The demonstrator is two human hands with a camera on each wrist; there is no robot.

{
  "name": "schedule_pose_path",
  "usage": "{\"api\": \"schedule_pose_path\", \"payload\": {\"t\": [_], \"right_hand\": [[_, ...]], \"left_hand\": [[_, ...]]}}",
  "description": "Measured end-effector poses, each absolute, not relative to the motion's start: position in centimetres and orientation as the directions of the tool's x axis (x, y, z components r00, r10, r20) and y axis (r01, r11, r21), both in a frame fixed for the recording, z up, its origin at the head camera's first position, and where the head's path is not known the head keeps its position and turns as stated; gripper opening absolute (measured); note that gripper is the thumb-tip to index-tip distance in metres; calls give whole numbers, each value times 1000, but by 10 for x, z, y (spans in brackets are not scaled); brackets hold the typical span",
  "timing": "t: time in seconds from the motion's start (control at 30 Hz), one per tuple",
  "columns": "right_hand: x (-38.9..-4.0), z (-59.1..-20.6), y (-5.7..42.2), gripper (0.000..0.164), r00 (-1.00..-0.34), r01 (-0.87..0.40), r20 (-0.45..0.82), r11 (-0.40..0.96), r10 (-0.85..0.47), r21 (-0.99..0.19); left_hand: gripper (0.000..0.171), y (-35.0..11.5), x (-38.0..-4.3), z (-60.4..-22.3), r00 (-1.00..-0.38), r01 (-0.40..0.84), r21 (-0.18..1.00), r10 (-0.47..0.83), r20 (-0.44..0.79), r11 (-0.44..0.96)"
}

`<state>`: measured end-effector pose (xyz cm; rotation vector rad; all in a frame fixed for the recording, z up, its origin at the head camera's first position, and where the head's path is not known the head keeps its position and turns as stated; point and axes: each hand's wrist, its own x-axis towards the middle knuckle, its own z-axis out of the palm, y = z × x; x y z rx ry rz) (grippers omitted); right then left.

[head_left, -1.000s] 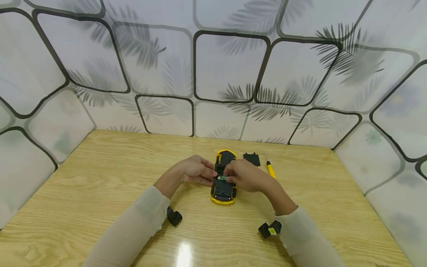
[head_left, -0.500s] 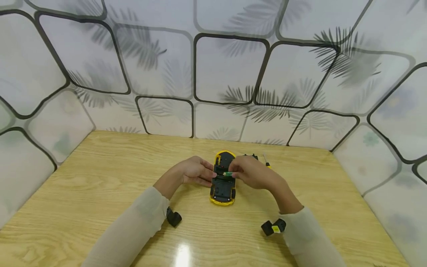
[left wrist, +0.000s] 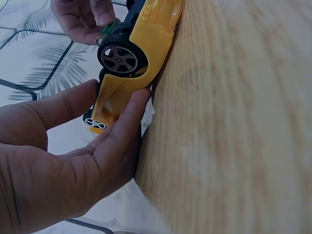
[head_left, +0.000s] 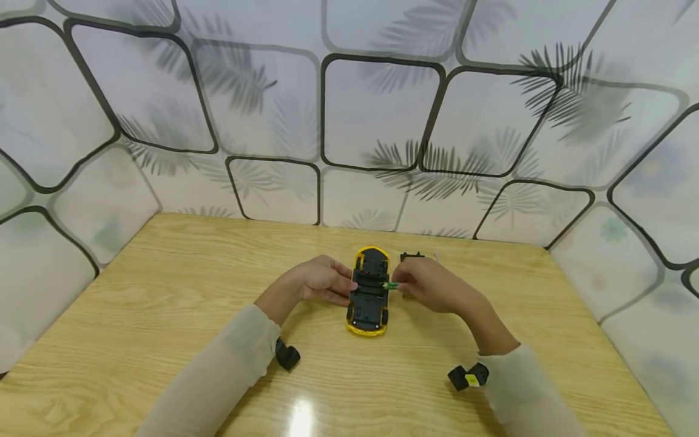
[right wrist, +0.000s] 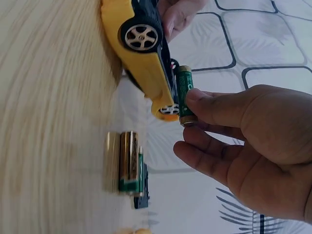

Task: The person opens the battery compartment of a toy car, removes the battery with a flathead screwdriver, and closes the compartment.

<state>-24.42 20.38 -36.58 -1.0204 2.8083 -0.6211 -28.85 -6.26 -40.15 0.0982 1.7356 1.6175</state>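
A yellow toy car lies upside down on the table, its black underside and open battery compartment facing up. My left hand holds the car's left side, thumb on the upper edge and fingers along the yellow body. Just right of the car, my right hand pinches a green battery between thumb and fingers. The battery is above the table, one end pointing towards the car. In the right wrist view, gold-and-green batteries lie on the table below that hand; the head view mostly hides them.
A black battery cover lies beyond my right hand, partly covered by it. Near it a thin screwdriver shaft barely shows. The wooden table meets a patterned backdrop at the back and sides.
My right hand has lifted the battery out of the car's compartment and carried it right, past the car's edge. It now covers the screwdriver's handle and part of the cover. My left hand stays put.
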Motion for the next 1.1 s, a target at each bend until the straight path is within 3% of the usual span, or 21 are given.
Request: {"api": "schedule_pose_path", "payload": {"t": [0.5,1.1], "right_hand": [[-233,-369,237,9,-817,-507,-93,785,-569,-355],[-227,-384,244,9,-761,-596,-125,762,-637,-253]], "left_hand": [[58,-63,-288,-402,-710,-427,882,532,-462,197],[58,-63,-288,-400,-708,-423,884,537,-459,199]]}}
